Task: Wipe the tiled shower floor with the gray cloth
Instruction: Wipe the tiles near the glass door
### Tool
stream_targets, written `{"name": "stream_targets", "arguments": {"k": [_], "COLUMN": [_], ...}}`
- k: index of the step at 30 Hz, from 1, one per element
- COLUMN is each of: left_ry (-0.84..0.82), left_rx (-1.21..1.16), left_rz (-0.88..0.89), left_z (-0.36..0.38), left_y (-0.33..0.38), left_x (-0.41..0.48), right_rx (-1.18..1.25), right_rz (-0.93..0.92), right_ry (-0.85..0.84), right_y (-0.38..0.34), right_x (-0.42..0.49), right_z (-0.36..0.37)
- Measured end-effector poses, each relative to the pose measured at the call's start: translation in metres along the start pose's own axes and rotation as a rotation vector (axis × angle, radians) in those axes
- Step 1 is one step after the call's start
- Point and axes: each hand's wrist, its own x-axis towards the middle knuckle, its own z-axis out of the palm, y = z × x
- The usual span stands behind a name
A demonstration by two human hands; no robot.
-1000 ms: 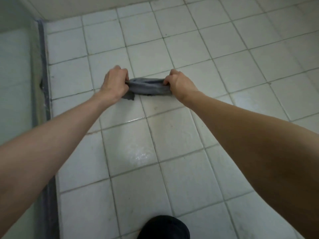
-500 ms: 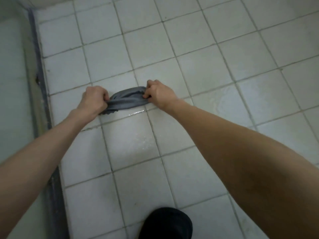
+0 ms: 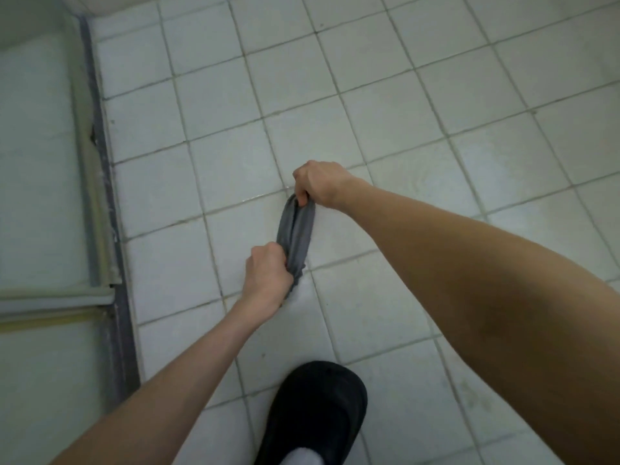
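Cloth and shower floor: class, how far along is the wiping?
Done: the floor by the right hand shines wet, so some wiping seems done. In hand: the left hand and right hand each grip an end of the bunched cloth, stretched between them. Left: smudges near the shoe; the far tiles look dull, probably unwiped.

The gray cloth [image 3: 296, 233], stretched sideways a moment ago, now runs near-to-far along the tiled floor [image 3: 385, 105]. The left hand [image 3: 268, 276] draws in toward the black shoe [image 3: 318, 407], which shows more fully, while the right hand [image 3: 318, 184] sits at the far end.
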Motion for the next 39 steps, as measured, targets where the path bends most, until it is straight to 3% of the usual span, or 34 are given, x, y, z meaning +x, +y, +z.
{"name": "stream_targets", "arguments": {"k": [8,14,19,25,31,39], "left_ry": [-0.035,-0.259,-0.15,-0.117,-0.111,-0.077], "left_rx": [0.054,-0.098,-0.009,0.135,0.243,0.09], "left_rz": [0.227,0.389,0.184,-0.206,-0.376,-0.417], "left_z": [0.029,0.066,0.012,-0.031,-0.025,-0.001], "left_y": [0.065,0.118,0.045,-0.07,-0.128,-0.117], "left_x": [-0.026,-0.053,-0.031,-0.029,-0.045,-0.071], "right_rx": [-0.045,-0.176,-0.081,0.034,0.32,0.154], "right_rz": [0.172,0.259,0.102,-0.22,-0.149,-0.204], "right_ry": [0.028,-0.032,-0.038,-0.002,-0.183,-0.12], "right_y": [0.07,0.089,0.058,-0.057,-0.133,-0.131], "right_x": [-0.063,-0.088,-0.072,-0.017,0.006,-0.004], "right_z": [0.005,0.002,-0.004,0.02,0.059,0.083]}}
